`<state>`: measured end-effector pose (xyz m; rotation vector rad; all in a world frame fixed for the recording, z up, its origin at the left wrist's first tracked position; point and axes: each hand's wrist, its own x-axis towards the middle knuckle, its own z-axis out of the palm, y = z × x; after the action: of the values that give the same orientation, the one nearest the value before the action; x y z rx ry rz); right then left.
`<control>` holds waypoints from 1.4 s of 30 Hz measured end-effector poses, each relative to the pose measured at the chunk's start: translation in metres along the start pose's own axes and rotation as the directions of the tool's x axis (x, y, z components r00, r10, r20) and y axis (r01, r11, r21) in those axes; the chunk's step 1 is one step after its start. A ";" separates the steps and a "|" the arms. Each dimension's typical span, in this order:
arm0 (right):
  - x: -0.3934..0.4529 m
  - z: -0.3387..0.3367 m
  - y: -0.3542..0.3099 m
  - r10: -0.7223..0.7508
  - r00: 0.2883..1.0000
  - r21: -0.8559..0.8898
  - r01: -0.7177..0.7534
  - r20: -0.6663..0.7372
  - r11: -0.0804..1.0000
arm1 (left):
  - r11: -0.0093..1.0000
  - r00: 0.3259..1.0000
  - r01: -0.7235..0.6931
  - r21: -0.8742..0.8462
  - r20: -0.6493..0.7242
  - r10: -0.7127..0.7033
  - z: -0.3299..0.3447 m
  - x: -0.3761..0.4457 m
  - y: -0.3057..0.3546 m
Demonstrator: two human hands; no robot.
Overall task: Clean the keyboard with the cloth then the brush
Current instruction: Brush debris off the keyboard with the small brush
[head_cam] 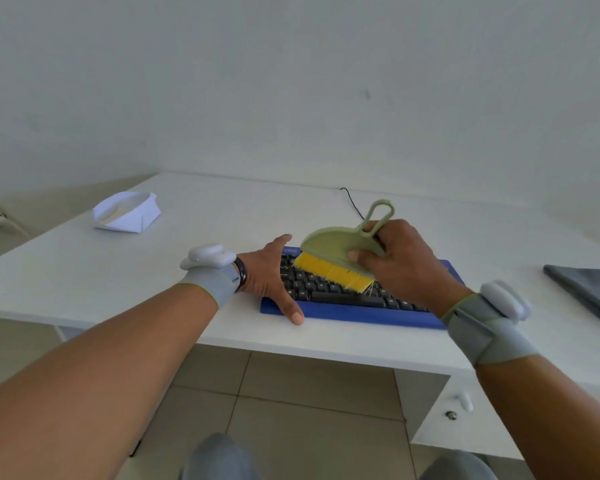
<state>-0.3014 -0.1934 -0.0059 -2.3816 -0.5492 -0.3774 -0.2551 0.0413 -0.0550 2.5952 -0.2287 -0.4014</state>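
Note:
A blue keyboard with black keys lies near the front edge of the white desk. My left hand clasps its left end, thumb on the front rim and fingers along the far side. My right hand grips a pale green brush with yellow bristles by its looped handle. The bristle tips touch the keys in the middle of the keyboard. A dark grey cloth lies folded on the desk at the far right, apart from both hands.
A folded white paper tray sits at the back left of the desk. The keyboard's black cable runs toward the wall. A white drawer unit stands under the desk on the right, my knees below.

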 end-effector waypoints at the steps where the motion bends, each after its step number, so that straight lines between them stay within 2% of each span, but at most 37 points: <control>1: 0.003 0.006 0.000 0.004 1.000 -0.003 -0.004 0.026 1.000 | 1.000 1.000 -0.002 -0.003 0.001 0.002 0.001 0.001 -0.001; 8: 0.000 0.001 0.018 0.060 0.984 -0.170 -0.031 0.168 0.985 | 1.000 1.000 -0.005 0.008 0.017 0.005 0.001 0.002 0.003; 13: -0.010 -0.037 0.038 0.179 0.976 -0.244 -0.146 0.122 0.959 | 1.000 1.000 0.012 0.013 0.013 -0.012 -0.004 0.000 0.006; 16: -0.009 -0.060 0.038 0.176 0.979 -0.294 -0.140 0.102 0.946 | 1.000 1.000 0.012 0.016 0.019 -0.012 -0.004 0.001 0.005; 21: 0.005 -0.037 0.012 0.045 0.999 -0.138 -0.042 0.020 0.990 | 1.000 1.000 0.001 0.003 0.010 -0.001 -0.002 -0.001 0.003; 24: 0.019 -0.005 -0.002 0.001 0.999 -0.032 0.000 0.047 0.999 | 1.000 1.000 0.003 -0.007 0.000 -0.003 -0.002 -0.001 -0.001; 27: 0.023 0.020 -0.004 0.018 0.992 0.030 -0.022 0.122 0.999 | 1.000 1.000 0.007 -0.015 -0.002 -0.007 0.001 -0.001 -0.005; 34: 0.013 0.000 0.017 0.136 0.975 -0.135 -0.113 0.177 0.984 | 0.998 1.000 0.010 -0.058 0.011 -0.010 0.002 -0.004 -0.005; 38: 0.008 -0.025 0.017 0.180 0.971 -0.251 -0.137 0.155 0.958 | 0.998 1.000 -0.001 -0.069 0.008 0.002 0.001 -0.004 -0.003; 42: 0.012 -0.029 0.005 0.097 0.990 -0.235 -0.071 0.101 0.970 | 0.998 1.000 -0.004 -0.070 0.007 0.005 0.000 -0.005 -0.004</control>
<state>-0.2918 -0.2126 0.0177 -2.6534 -0.4744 -0.2847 -0.2593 0.0457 -0.0562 2.5246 -0.2194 -0.4100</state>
